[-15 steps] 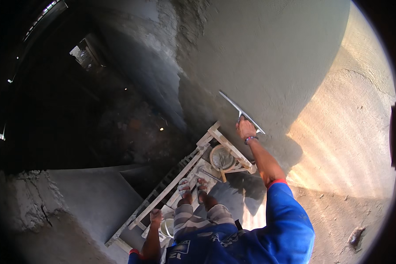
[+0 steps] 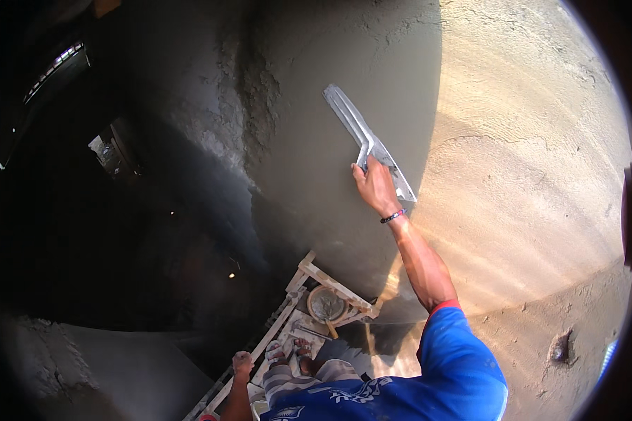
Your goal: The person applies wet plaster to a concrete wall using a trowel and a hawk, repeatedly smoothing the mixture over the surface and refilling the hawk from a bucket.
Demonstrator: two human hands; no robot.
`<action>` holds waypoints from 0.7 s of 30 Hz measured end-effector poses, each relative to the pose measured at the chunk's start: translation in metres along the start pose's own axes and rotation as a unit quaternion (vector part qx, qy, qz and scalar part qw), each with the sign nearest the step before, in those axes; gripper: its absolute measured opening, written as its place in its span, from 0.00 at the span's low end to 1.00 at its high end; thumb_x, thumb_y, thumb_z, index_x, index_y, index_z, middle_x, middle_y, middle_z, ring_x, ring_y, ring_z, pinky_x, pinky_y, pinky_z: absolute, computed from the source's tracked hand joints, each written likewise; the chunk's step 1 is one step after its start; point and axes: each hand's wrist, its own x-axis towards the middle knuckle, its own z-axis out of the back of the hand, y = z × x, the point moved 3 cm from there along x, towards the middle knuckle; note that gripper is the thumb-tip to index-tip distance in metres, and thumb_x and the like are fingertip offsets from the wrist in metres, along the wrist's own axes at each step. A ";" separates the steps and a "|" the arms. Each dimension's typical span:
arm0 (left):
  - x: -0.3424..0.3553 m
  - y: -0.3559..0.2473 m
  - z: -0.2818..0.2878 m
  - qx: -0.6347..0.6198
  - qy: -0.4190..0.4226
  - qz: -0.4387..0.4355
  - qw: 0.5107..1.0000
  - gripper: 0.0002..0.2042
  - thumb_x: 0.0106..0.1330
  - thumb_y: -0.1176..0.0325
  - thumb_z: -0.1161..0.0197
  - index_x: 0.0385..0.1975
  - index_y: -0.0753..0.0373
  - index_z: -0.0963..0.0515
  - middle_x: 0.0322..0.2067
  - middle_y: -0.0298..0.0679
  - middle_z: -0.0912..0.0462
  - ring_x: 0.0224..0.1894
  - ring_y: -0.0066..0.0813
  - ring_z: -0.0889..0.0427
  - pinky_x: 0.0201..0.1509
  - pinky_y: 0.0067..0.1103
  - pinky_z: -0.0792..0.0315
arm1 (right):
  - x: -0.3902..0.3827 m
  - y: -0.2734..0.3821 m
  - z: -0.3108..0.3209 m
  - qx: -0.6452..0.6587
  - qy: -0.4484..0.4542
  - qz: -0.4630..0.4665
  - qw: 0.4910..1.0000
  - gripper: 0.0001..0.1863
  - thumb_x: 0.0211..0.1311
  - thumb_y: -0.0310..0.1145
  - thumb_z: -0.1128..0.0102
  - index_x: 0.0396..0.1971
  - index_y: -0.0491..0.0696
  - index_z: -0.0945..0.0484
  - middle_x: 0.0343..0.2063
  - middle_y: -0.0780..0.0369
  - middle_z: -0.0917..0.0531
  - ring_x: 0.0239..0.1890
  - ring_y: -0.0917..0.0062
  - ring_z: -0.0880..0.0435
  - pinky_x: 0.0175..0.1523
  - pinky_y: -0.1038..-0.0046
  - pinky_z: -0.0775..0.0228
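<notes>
My right hand [image 2: 376, 185] is closed round the handle of a long metal plastering trowel [image 2: 372, 144]. Its blade lies along a grey plastered wall [image 2: 309, 126], tilted so that its broad face shows. Low in the view, my left hand [image 2: 242, 362] is curled closed in front of the wooden scaffold rail [image 2: 277, 328]. Whether it grips the rail or something small is hidden.
A round bucket of grey mortar [image 2: 326, 304] with a wooden-handled tool [image 2: 332, 330] stands by my feet on the scaffold planks. Beyond the rail is a dark drop. Sunlit rough wall [image 2: 512, 168] runs to the right, with a hole [image 2: 560, 347] low down.
My right hand and the trowel have moved up the wall, and the blade has turned from edge-on to show its face. The view has shifted. My left hand appears lower, still closed.
</notes>
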 end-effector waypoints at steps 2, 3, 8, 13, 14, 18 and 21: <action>-0.010 -0.011 -0.005 0.000 0.000 -0.007 1.000 0.08 0.59 0.65 0.43 0.29 0.62 0.21 0.18 0.35 0.25 0.15 0.27 0.24 0.15 0.21 0.31 | 0.009 0.018 0.041 0.043 -0.054 0.025 0.997 0.17 0.60 0.38 0.44 0.31 0.35 0.28 0.23 0.41 0.21 0.33 0.43 0.22 0.39 0.48 0.33; -0.008 -0.020 -0.012 0.019 0.019 -0.009 1.000 0.07 0.59 0.66 0.43 0.29 0.62 0.21 0.18 0.36 0.25 0.16 0.26 0.24 0.16 0.22 0.30 | 0.013 0.022 0.067 0.065 -0.099 0.043 0.992 0.17 0.60 0.38 0.42 0.31 0.35 0.28 0.20 0.44 0.22 0.28 0.47 0.21 0.36 0.53 0.32; -0.005 -0.016 -0.012 0.047 0.048 0.013 0.998 0.11 0.64 0.64 0.45 0.41 0.63 0.24 0.26 0.40 0.21 0.17 0.29 0.22 0.15 0.22 0.31 | 0.005 0.026 0.172 0.330 -0.154 -0.021 0.931 0.13 0.64 0.34 0.42 0.24 0.43 0.33 0.14 0.64 0.28 0.14 0.81 0.30 0.19 0.76 0.38; -0.015 -0.021 -0.017 0.026 0.043 0.003 0.999 0.07 0.59 0.68 0.43 0.26 0.65 0.22 0.17 0.36 0.25 0.13 0.27 0.26 0.16 0.23 0.31 | -0.042 -0.016 0.244 0.407 -0.219 -0.023 0.886 0.08 0.67 0.31 0.48 0.29 0.45 0.34 0.16 0.67 0.30 0.13 0.86 0.32 0.16 0.82 0.39; -0.015 -0.022 -0.014 0.029 0.041 -0.003 0.999 0.07 0.59 0.69 0.43 0.25 0.65 0.22 0.16 0.35 0.25 0.14 0.26 0.26 0.16 0.23 0.31 | -0.054 -0.029 0.250 0.409 -0.241 -0.028 0.880 0.08 0.67 0.30 0.49 0.29 0.45 0.34 0.16 0.67 0.31 0.13 0.86 0.32 0.16 0.82 0.39; -0.011 -0.013 -0.002 0.056 0.059 0.002 0.997 0.10 0.64 0.65 0.46 0.40 0.63 0.24 0.25 0.38 0.22 0.17 0.26 0.22 0.13 0.20 0.33 | -0.095 -0.060 0.277 0.382 -0.302 -0.014 0.873 0.09 0.68 0.31 0.50 0.28 0.45 0.35 0.16 0.66 0.31 0.14 0.85 0.33 0.18 0.81 0.38; -0.002 -0.009 0.009 0.044 0.050 0.004 0.998 0.10 0.64 0.65 0.46 0.40 0.64 0.25 0.25 0.38 0.22 0.17 0.27 0.22 0.13 0.20 0.34 | -0.115 -0.061 0.283 0.306 -0.321 -0.019 0.896 0.11 0.69 0.32 0.49 0.27 0.45 0.33 0.16 0.67 0.31 0.14 0.86 0.34 0.18 0.80 0.41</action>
